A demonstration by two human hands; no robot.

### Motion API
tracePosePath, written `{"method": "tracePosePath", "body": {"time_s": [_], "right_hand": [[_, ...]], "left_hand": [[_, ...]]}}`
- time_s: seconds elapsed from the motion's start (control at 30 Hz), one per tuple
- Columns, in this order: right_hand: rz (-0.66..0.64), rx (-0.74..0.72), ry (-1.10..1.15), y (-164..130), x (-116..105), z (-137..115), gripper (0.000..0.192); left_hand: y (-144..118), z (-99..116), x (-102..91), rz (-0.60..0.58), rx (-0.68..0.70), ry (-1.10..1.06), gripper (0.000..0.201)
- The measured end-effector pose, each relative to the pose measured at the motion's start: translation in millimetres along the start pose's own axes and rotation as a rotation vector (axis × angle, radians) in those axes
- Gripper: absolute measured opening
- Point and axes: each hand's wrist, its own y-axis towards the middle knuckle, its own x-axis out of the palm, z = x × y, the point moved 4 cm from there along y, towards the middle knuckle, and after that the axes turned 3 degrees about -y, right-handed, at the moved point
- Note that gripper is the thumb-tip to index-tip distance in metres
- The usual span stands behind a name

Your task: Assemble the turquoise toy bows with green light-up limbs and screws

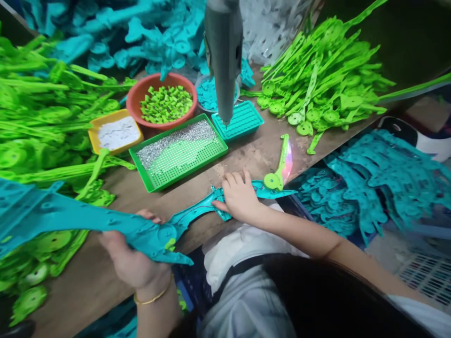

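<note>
My left hand (137, 267), with a gold bangle at the wrist, is closed round a long teal plastic shell half (105, 220) with small posts on its inner face. A bit of green plastic sits near its pointed end. My right hand (241, 195) grips a second teal shell half (197, 209) lying at the table edge, its thumb and fingers over the handle part. A thin dark wire runs inside this shell. On its right end rests a green lever-like piece (273, 180) with a pinkish clear strip. The first shell's end overlaps the second shell's left end.
A grey electric screwdriver (225, 61) hangs overhead. Behind my hands stand a green tray of screws (183, 173), a teal tray (259, 123), a yellow tray (93, 141) and a red bowl (132, 101) of green pieces. Green part piles (327, 70) and teal shells (380, 173) surround them.
</note>
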Motion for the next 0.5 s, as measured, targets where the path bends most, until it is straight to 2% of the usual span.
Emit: {"method": "tracePosePath", "body": {"time_s": [0.2, 0.33, 0.43, 0.5], "right_hand": [[-0.016, 0.008, 0.022, 4, 5, 1, 0.042], [0.004, 0.004, 0.117, 1, -10, -7, 0.046], [-0.028, -0.171, 0.504, -4, -25, -34, 0.052], [-0.162, -0.264, 0.882, -6, -29, -52, 0.048]], "left_hand": [[4, 0, -6.8, -0.012, 0.005, 0.005, 0.042], [0, -1, 9.2, -0.031, 0.022, 0.054, 0.036], [-18, 8, 18.4, -0.089, -0.028, 0.138, 0.027], [-35, 26, 6.5, -0.087, -0.058, 0.170, 0.023]]}}
